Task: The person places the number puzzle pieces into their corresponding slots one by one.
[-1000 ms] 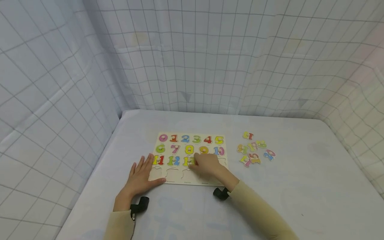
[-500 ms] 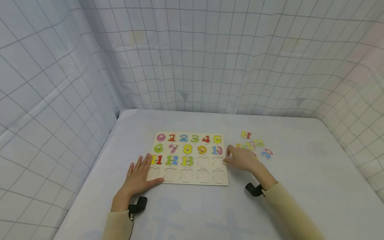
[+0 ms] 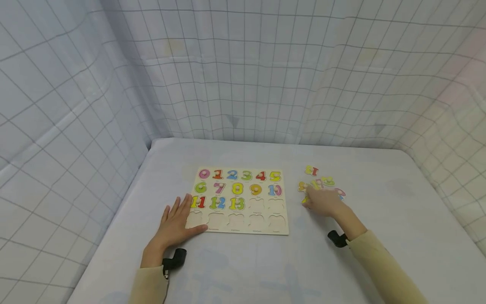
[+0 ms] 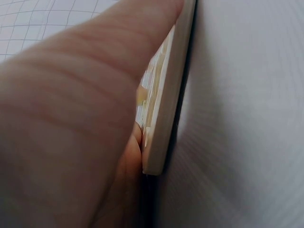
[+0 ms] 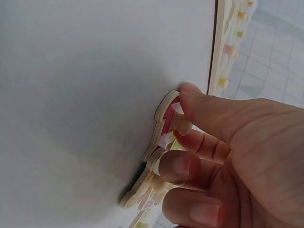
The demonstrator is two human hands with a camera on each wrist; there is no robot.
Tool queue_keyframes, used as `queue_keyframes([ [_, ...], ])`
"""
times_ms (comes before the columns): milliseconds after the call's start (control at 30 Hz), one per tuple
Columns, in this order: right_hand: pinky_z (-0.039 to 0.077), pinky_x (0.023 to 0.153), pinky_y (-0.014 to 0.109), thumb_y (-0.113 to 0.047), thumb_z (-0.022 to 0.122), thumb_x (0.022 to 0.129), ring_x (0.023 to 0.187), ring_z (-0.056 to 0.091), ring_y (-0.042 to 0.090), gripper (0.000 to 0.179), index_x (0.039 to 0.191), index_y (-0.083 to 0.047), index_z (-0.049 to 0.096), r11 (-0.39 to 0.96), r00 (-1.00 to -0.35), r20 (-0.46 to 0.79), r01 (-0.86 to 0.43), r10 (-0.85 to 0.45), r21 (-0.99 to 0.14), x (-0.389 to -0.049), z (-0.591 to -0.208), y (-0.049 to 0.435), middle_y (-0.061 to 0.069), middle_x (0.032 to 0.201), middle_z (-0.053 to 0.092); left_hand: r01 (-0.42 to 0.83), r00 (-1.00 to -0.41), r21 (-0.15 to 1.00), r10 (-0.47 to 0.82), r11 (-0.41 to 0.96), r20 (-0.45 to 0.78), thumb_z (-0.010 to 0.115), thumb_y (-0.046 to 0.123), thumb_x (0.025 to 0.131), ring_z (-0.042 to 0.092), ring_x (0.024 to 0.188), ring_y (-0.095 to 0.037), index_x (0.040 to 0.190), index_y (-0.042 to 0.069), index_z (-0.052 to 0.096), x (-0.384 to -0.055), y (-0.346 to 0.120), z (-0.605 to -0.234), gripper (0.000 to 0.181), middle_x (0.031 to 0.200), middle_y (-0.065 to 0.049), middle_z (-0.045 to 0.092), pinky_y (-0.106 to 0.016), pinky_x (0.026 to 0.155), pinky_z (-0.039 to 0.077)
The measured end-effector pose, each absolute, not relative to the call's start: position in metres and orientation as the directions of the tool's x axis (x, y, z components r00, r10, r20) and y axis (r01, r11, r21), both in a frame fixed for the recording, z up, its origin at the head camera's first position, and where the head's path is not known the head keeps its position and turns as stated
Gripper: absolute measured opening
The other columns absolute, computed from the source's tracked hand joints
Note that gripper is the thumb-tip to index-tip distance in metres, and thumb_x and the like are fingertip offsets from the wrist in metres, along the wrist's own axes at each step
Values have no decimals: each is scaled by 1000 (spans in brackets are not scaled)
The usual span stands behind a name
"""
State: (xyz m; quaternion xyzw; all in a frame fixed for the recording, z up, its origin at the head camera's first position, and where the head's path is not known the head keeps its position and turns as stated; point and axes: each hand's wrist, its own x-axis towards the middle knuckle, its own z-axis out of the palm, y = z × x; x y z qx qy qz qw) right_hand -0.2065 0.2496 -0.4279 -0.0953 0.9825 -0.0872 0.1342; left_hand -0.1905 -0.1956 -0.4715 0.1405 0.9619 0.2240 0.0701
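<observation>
A wooden number puzzle board (image 3: 243, 230) lies on the table, with knobbed number pieces 0 to 13 in its recesses. My left hand (image 3: 175, 223) rests with spread fingers on its left edge, the thumb along the front edge; the left wrist view shows that thumb (image 4: 95, 61) large against the board's side (image 4: 166, 109). To the right of the board, my right hand (image 3: 324, 202) is over the loose pieces. In the right wrist view, its thumb and index finger are around the knob of a pink-marked number piece (image 5: 167, 121). The head view mostly hides this piece.
Several loose number pieces lie close together around the right hand, including an orange one (image 3: 302, 186), a green-yellow one (image 3: 328, 181) and a red-and-yellow one (image 3: 311, 170) farther back. White gridded cloth (image 3: 243, 76) walls the table at the back and sides.
My right hand has left the 13 piece on the board and moved right to the loose pieces, closing around a knob there. The left hand stays on the board.
</observation>
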Motion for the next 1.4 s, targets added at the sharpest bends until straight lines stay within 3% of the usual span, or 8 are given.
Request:
queue_keyframes([
  [433,30,48,26,-27,60,95,53,39,13,20,88,-12,48,943,-924,-226,-265,-309,-203,-206,-436,255,-2,63,43,238,-952,444,297,864,-69,60,67,78,-4,142,-35,151,1,10,-190,-195,-470,111,156,-18,8,-54,109,-10],
  [767,24,46,25,-38,59,93,49,36,10,33,75,-15,45,929,-942,-77,-305,-326,-208,-200,-452,241,-5,56,37,233,-952,446,297,864,-78,59,68,78,-5,142,-35,151,1,9,-189,-195,-469,112,157,-18,7,-53,108,-10],
  [1133,22,44,24,-41,59,93,45,36,10,40,66,-14,46,924,-956,6,-284,-292,-256,-204,-443,183,-5,51,40,244,-949,457,307,855,-67,60,68,78,-3,142,-35,151,1,9,-190,-197,-470,111,157,-18,8,-53,109,-9],
  [1400,32,47,27,-42,58,93,49,42,11,40,65,-14,50,933,-956,-31,-278,-292,-228,-219,-442,138,-5,54,46,251,-949,469,311,847,-55,61,66,79,-1,142,-36,151,0,11,-188,-195,-466,110,156,-18,9,-54,109,-8],
])
